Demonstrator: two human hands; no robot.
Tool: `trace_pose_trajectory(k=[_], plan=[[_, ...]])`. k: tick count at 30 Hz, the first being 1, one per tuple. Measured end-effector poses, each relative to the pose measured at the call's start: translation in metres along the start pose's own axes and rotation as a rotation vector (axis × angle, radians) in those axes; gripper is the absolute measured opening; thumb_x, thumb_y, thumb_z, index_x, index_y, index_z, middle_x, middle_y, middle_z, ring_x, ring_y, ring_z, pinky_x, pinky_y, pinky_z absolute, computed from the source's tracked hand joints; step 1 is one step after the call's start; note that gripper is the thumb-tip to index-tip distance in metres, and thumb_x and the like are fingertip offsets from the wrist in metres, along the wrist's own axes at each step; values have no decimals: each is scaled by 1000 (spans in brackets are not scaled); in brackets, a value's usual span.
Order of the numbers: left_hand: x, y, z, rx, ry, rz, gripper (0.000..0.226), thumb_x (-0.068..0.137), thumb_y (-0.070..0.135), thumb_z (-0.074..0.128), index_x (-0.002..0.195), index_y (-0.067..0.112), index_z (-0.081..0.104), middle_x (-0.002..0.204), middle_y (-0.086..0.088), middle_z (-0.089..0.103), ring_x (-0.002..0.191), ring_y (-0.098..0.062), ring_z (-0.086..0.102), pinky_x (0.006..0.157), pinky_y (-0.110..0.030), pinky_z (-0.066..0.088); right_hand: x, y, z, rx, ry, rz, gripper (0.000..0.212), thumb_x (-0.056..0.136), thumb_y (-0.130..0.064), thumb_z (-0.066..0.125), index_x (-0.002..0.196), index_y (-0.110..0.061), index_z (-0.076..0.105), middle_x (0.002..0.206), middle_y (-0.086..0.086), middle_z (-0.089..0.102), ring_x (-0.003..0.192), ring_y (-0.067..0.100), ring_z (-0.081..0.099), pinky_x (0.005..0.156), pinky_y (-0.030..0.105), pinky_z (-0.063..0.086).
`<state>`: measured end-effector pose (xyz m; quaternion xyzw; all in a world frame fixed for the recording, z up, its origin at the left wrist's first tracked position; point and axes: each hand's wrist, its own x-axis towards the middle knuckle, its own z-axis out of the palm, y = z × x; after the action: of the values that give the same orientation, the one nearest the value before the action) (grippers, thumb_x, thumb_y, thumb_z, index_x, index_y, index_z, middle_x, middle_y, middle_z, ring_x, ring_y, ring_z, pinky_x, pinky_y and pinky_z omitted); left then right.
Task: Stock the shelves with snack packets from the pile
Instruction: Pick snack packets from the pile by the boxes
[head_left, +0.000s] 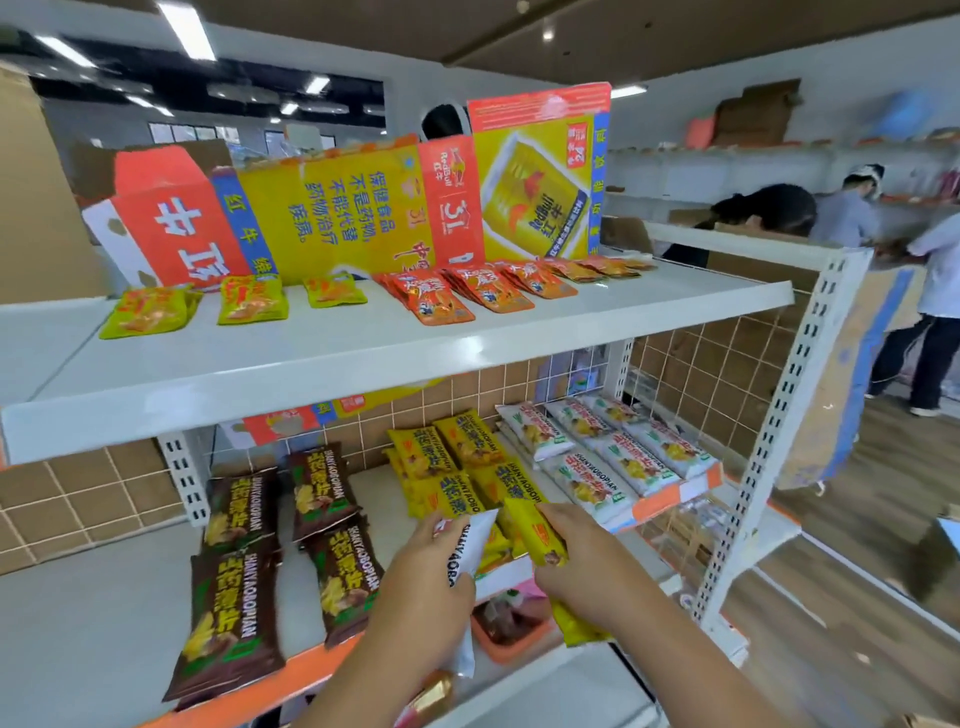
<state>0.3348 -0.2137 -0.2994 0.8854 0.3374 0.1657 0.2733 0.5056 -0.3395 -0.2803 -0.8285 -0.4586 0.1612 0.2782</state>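
My left hand (428, 577) grips a white snack packet (467, 545) with black lettering, held upright in front of the middle shelf (119, 613). My right hand (582, 561) grips a yellow snack packet (535, 530), tilted, just above the yellow packets (452, 457) lying on that shelf. Brown packets (234, 582) lie to the left and white packets (608, 447) to the right on the same shelf. The top shelf (363, 348) carries green-yellow packets (249, 301) and a row of orange packets (488, 286).
Flattened Red Bull cartons (363, 208) stand at the back of the top shelf. An orange tray (511, 629) of mixed snacks sits on the shelf below my hands. A white perforated upright (779, 405) bounds the shelves on the right. Other people (930, 291) work beyond it.
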Motion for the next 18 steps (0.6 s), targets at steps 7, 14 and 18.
trace_pose_trajectory(k=[7,14,18], plan=[[44,-43,-21,20,68,-47,64,94,18,59,154,31,41,164,2,29,144,-22,38,111,-29,35,80,-26,27,-143,25,-5,92,70,-48,61,156,-27,35,160,-3,33,134,24,49,107,36,44],[61,-56,-41,80,148,-52,62,89,10,62,147,29,50,149,-1,46,130,-26,51,97,-28,37,127,-55,40,-191,-13,-120,82,82,-36,65,156,-26,33,162,2,27,140,29,41,110,37,41],[76,-66,-41,95,209,-109,68,88,12,61,149,38,46,160,0,36,143,-24,41,108,-31,38,164,-57,47,-225,-42,-158,82,82,-41,64,156,-29,31,162,1,27,139,32,42,110,40,42]])
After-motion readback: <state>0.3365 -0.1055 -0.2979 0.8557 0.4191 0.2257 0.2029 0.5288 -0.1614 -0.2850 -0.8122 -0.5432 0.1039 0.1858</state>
